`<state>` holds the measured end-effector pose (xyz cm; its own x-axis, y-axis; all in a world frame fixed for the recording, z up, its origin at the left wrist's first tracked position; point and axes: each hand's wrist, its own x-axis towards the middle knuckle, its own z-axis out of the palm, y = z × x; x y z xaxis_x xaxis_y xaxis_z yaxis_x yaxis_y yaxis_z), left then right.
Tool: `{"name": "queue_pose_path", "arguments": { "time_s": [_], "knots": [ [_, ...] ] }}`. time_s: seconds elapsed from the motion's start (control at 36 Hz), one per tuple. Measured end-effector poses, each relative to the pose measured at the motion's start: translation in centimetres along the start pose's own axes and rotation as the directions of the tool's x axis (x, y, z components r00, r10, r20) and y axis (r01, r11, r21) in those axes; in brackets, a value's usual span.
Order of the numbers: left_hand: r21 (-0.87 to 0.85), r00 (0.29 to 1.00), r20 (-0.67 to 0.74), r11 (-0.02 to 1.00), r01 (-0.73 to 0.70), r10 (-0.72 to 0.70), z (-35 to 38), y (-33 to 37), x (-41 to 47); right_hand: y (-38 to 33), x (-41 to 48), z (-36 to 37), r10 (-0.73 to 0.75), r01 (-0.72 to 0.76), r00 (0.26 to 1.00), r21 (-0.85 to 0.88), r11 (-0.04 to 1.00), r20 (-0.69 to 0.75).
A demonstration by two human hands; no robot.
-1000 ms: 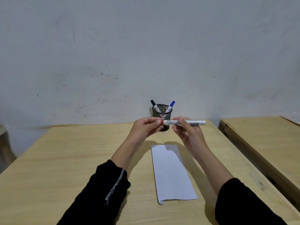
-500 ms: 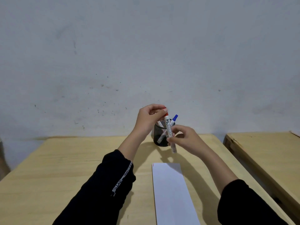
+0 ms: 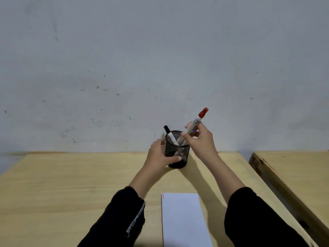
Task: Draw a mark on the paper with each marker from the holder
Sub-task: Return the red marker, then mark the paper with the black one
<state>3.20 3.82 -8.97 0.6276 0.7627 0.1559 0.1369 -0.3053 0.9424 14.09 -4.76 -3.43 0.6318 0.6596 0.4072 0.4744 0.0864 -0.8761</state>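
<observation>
A black mesh holder point(image 3: 176, 154) stands at the far side of the wooden table point(image 3: 71, 193). My left hand point(image 3: 158, 157) wraps around its left side. My right hand point(image 3: 200, 139) pinches a white marker with a red cap point(image 3: 195, 122), tilted, cap up and to the right, its lower end inside the holder's rim. A black-capped marker point(image 3: 169, 133) leans in the holder. A hint of blue shows behind my right hand's fingers. The white paper point(image 3: 183, 220) lies near me, with a thin red line at its top left edge.
A grey wall rises right behind the table. A second wooden table point(image 3: 293, 175) stands to the right, across a narrow gap. My black sleeves cover the lower part of the view on both sides of the paper.
The red marker was held level in both hands, then turned upright, and its lower end now sits in the holder. My left hand dropped from the cap to the holder's side. The view tilted up.
</observation>
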Motion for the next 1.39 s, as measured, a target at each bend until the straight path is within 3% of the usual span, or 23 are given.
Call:
{"name": "queue_pose_path", "arguments": {
  "time_s": [0.25,0.47,0.69,0.89,1.39],
  "knots": [
    [-0.026,1.0,0.014,0.999,-0.021,0.021,1.0,-2.1,1.1,1.0,1.0,1.4,-0.001,0.09,0.964,-0.321,0.943,0.266],
    [-0.076,0.999,0.037,0.997,-0.002,0.005,0.9,-2.5,1.6,0.7,2.4,2.5,0.096,0.095,0.924,-0.465,0.88,0.371],
    [-0.109,0.998,0.052,0.994,-0.017,0.023,1.0,-2.7,1.6,0.8,2.8,2.9,0.104,0.108,0.926,-0.52,0.848,0.362],
    [-0.137,0.999,0.03,0.99,-0.034,0.038,1.2,-3.1,1.7,1.7,3.0,2.7,-0.035,0.092,0.99,-0.425,0.9,0.139],
    [-0.148,0.999,0.018,0.988,-0.038,0.041,1.4,-3.7,1.9,1.5,4.6,3.1,0.143,-0.004,0.952,-0.458,0.889,0.269]
  ]
}}
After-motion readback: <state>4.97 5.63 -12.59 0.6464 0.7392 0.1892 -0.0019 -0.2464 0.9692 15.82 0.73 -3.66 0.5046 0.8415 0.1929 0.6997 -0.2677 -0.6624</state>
